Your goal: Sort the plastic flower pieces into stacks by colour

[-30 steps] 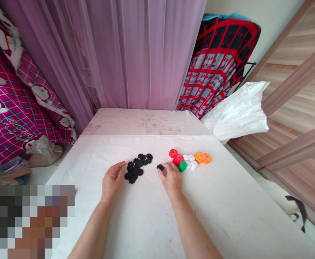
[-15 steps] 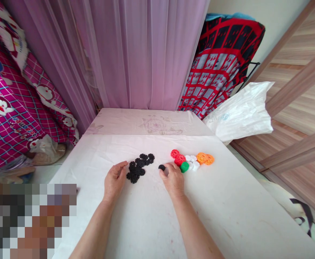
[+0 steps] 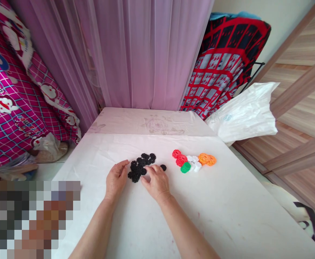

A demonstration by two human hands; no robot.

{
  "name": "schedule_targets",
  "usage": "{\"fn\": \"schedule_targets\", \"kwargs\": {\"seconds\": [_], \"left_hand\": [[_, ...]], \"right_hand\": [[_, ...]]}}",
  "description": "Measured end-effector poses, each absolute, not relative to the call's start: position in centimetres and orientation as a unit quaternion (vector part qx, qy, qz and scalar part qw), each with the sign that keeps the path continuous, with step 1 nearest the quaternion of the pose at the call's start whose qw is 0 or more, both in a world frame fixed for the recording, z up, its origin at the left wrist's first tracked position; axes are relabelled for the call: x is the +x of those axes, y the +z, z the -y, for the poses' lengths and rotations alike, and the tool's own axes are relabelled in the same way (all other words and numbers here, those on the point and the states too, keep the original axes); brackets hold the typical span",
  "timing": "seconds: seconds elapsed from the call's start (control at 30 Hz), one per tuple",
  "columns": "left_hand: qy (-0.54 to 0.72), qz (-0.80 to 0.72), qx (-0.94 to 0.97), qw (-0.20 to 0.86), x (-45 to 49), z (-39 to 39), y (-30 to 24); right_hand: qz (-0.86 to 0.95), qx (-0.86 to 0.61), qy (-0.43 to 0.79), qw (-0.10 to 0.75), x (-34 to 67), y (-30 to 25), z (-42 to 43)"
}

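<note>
Black, flat, notch-rimmed discs [image 3: 139, 163]

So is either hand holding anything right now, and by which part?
The left hand holds nothing. The right hand is at the black discs; whether it grips one, and where, can't be told.

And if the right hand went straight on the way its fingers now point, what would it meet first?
The right hand would most likely meet the pile of black discs first, at its right edge. Depth is unclear, so they may be touching now.
</note>
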State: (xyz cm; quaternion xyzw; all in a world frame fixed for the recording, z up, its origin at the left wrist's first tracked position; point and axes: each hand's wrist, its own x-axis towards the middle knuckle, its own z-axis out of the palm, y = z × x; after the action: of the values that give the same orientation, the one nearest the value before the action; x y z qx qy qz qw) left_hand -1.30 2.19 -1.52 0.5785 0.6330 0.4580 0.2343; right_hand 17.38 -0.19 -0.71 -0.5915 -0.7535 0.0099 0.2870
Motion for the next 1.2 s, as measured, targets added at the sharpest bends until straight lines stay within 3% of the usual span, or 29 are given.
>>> {"fn": "schedule_targets", "kwargs": {"seconds": [0.23,0.5,0.87,1.2], "left_hand": [[0.445,-0.635,0.589,0.228,-1.2,-2.1,-1.5],[0.441,-0.634,0.594,0.227,-1.2,-1.9,-1.3],[0.445,-0.633,0.596,0.216,-1.2,-2.0,-1.5],[0.443,-0.629,0.601,0.215,-1.2,-1.8,-1.3]], "right_hand": [[0.749,-0.602,0.020,0.276,17.4,-0.8,-0.3],[0.733,-0.595,0.038,0.326,17.3,-1.4,-0.2],[0.584,-0.650,0.024,0.485,23.9,-2.0,-1.1],[0.615,-0.679,0.014,0.402,24.0,-2.5,-0.9]]}}
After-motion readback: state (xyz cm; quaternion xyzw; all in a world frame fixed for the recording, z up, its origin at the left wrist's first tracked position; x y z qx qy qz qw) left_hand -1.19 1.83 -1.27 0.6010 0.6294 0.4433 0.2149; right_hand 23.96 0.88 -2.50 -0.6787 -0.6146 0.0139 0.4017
